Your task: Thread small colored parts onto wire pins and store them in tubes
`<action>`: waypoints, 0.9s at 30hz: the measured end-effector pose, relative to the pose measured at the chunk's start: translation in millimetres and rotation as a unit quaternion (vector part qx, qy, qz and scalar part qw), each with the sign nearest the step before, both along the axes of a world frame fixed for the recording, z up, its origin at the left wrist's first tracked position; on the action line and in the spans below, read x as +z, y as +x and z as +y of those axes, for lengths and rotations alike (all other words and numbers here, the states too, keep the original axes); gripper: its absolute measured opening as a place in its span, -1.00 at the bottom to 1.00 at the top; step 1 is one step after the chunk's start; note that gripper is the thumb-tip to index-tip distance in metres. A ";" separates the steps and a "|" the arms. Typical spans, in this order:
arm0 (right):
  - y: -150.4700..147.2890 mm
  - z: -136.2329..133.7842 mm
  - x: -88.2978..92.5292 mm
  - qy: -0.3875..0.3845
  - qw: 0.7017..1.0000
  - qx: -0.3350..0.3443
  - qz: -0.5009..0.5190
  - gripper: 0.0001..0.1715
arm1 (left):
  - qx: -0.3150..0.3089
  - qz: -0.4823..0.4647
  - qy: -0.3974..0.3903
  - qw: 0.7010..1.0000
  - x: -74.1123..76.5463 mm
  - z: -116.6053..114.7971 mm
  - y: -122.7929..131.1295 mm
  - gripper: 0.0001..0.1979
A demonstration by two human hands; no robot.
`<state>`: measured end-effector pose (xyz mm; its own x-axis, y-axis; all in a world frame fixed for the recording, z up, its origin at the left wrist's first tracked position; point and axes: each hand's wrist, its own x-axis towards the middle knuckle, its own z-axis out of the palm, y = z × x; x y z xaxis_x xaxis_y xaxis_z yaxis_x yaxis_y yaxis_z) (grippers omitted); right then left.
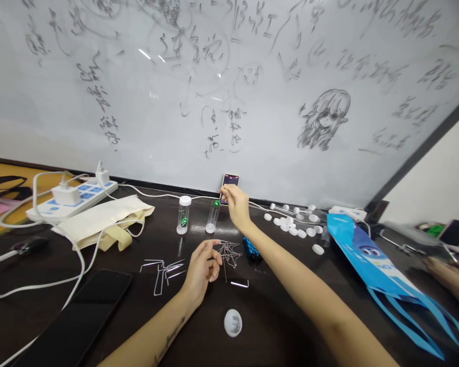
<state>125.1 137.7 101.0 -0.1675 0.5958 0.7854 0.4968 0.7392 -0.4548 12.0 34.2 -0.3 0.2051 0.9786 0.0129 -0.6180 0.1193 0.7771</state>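
Note:
My right hand (235, 204) reaches far forward and pinches a small green piece (216, 203) at the mouth of an uncapped clear tube (212, 218), which leans slightly. A second clear tube (183, 214), with a white cap and green bits inside, stands upright just left of it. My left hand (202, 266) hovers nearer me with its fingers loosely curled, thumb and forefinger close together beside a tangle of thin metal wires (229, 253). More bent wire pieces (163, 269) lie left of that hand.
A white round cap (233, 322) lies near me. Several white caps (294, 224) are scattered at the right, beside a blue bag (371, 260). A black phone (78, 318), a cloth bag (99, 219), a power strip (71, 196) with cables and a propped phone (229, 182) are here. Another person's arm (449, 278) shows at the far right.

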 end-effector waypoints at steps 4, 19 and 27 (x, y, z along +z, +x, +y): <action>3.0 -2.7 -12.0 -0.017 0.999 -0.011 -0.024 -0.71 | -0.004 -0.001 0.002 1.000 -1.4 0.5 0.2 -0.64; 1.5 5.6 -22.5 -0.054 0.994 -0.051 -0.083 -0.65 | 0.068 -0.009 0.018 0.997 -6.2 12.7 -3.5 -0.81; -0.2 2.5 -26.5 -0.048 0.980 -0.112 -0.157 -0.70 | 0.070 -0.014 0.012 0.997 -7.8 11.5 -3.9 -0.84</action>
